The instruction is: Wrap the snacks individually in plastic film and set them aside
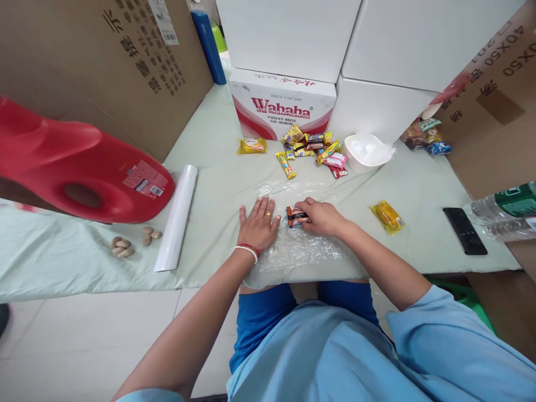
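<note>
A sheet of clear plastic wrap (288,251) lies spread and wrinkled on the table in front of me. My left hand (257,226) rests flat on its left side, fingers stretched out and apart. With my right hand (320,216) I grip a small brown-wrapped snack bar (295,216) over the middle of the wrap; its right end is hidden under my fingers. Beyond the wrap lies a pile of wrapped snacks (315,144), with one yellow-wrapped bar (286,165) a little nearer to me.
Yellow packets (252,146) (387,216) lie apart from the pile. A white bowl (365,153) holds crumpled plastic. At left are a white roll (178,218), pebbles (122,247) and a red jug (84,167); at right, a phone (464,230) and bottles (498,206). Boxes (285,106) line the back.
</note>
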Demonstrator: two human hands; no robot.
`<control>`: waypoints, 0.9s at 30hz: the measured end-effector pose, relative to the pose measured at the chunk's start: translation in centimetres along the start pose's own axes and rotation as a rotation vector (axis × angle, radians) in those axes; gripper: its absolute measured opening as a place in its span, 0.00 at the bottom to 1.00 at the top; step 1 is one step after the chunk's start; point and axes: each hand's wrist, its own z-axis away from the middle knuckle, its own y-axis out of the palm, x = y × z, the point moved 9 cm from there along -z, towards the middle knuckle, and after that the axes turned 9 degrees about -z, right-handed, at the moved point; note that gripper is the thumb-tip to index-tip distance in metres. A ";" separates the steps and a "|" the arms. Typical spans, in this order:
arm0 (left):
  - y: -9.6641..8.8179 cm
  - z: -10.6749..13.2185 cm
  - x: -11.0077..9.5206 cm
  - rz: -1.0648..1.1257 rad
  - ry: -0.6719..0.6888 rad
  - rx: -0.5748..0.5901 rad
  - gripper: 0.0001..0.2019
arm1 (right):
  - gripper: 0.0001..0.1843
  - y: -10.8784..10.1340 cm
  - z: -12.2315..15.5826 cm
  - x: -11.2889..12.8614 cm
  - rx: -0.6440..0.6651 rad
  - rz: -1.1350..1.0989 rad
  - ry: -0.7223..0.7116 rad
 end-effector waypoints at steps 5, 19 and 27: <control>-0.1 -0.4 1.5 0.167 -0.032 -0.019 0.33 | 0.31 0.2 0.1 -0.1 -0.007 -0.030 -0.005; -3.6 11.8 -0.2 0.305 0.530 -0.197 0.10 | 0.13 0.8 12.7 -3.6 -0.084 -0.465 -0.174; -1.1 12.7 1.9 0.412 0.412 -0.148 0.11 | 0.12 4.0 14.6 -5.4 -0.367 -0.566 -0.173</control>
